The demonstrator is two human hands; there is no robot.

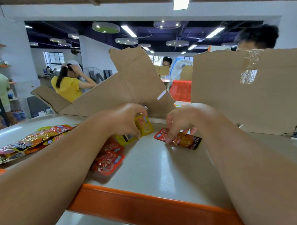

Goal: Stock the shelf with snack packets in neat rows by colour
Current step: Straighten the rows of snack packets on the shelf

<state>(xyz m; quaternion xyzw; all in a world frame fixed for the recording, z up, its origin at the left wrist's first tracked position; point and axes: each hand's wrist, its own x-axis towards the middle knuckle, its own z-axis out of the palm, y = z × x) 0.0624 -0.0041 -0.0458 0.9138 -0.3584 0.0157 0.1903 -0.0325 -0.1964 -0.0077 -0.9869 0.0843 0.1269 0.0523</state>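
Two hands worked at the shelf [158, 168]: the left hand [126, 119], fingers curled, gripped a yellow packet [144, 127], the right hand [183, 122] pinched a red packet [185, 141] lying at 3 o'clock of it, and the left forearm [64, 152] could probably sweep the loose red packets [109, 159] at 7 o'clock askew.

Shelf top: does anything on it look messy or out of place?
Yes. The heap of packets on the left is a jumble, red and yellow overlapping at odd angles, not in rows. The cardboard behind has torn, ragged edges. The left hand grips a yellow packet, the right hand a red packet.
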